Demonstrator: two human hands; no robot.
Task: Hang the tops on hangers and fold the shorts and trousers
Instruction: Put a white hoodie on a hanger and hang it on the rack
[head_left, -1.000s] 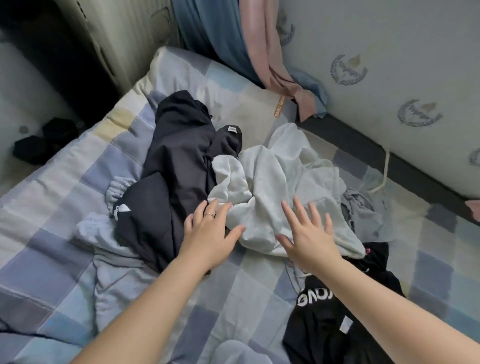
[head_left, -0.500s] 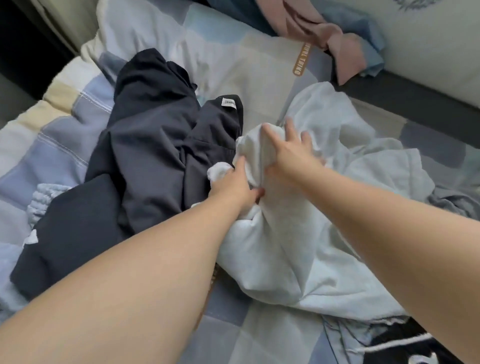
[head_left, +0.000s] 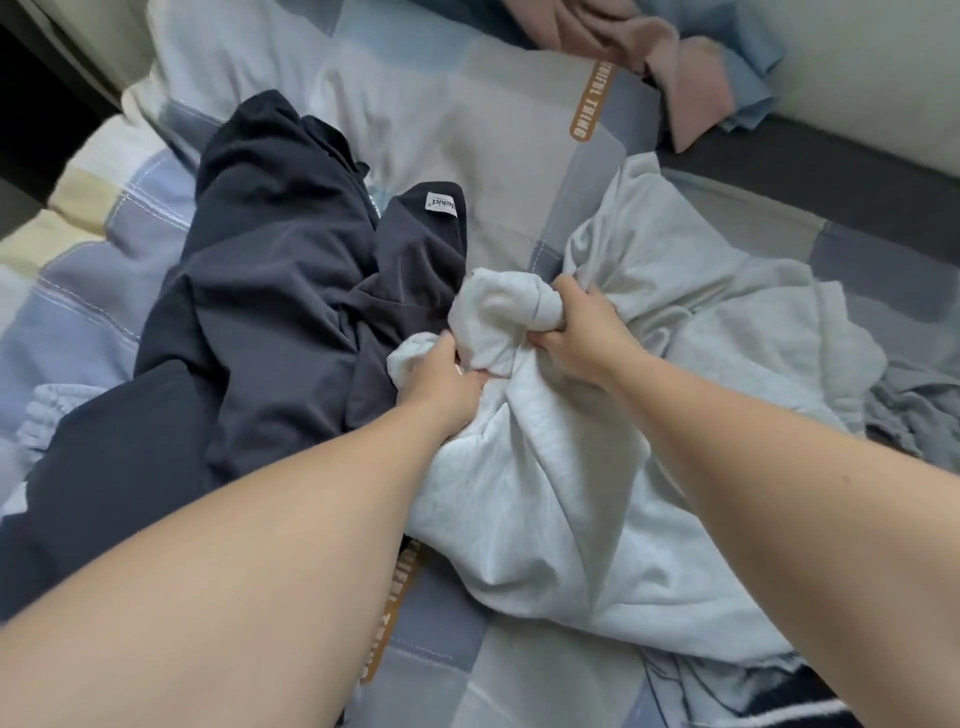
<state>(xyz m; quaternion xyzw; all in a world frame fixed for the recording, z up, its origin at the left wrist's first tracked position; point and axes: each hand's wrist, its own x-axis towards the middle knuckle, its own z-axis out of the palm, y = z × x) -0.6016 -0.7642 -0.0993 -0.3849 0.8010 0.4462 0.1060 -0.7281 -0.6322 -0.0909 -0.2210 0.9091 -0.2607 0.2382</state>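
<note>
Pale grey garment (head_left: 597, 441): crumpled at the centre of my view and spreading toward 4 o'clock over the checked bedsheet (head_left: 493, 171). I see the right hand (head_left: 582, 338) with its fingers curled round a bunched wad of the garment. The left hand (head_left: 441, 379), at its 8 o'clock, grips an adjoining fold with its fingertips buried in the cloth. A dark navy garment (head_left: 270, 291) lies touching it at 9 o'clock, and a pink cloth (head_left: 675, 57) lies well apart at 1 o'clock.

Checked blue-grey bedspread (head_left: 519, 171), pale wall (head_left: 857, 62), dark skirting (head_left: 831, 176), soft daylight
</note>
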